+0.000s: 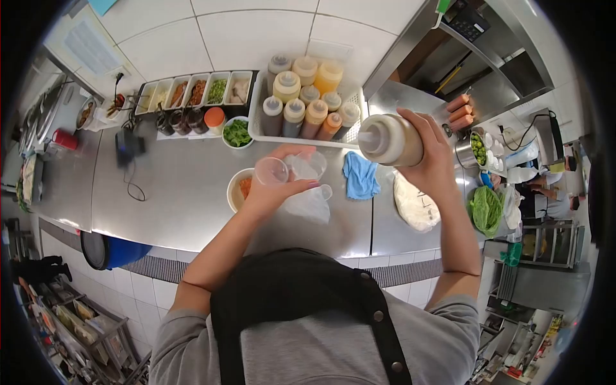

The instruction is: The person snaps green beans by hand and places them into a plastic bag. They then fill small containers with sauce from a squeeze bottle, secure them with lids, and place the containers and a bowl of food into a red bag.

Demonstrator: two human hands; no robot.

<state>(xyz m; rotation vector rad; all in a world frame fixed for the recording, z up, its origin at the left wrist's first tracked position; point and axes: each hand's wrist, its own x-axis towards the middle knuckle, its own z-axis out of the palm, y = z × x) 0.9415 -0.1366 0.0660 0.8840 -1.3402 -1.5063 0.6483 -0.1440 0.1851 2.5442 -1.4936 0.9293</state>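
Note:
My left hand [268,197] is closed around a small clear plastic cup [271,171], its open mouth facing up. Beside it, at the same hand's fingers, is a clear round lid [312,165]. My right hand [435,154] grips a squeeze bottle [393,140] with pale brown contents, tilted with its nozzle pointing left toward the cup. Partly behind my left hand stands a white bowl [233,197] with orange food in it. A clear plastic bag [307,206] lies on the steel counter just right of the left hand.
A white basket [256,122] of sauce bottles stands against the wall. Left of it are trays of toppings [197,92] and a bowl of chopped greens [237,133]. A blue cloth [361,175] and a bagged white item [416,202] lie on the steel counter [173,192].

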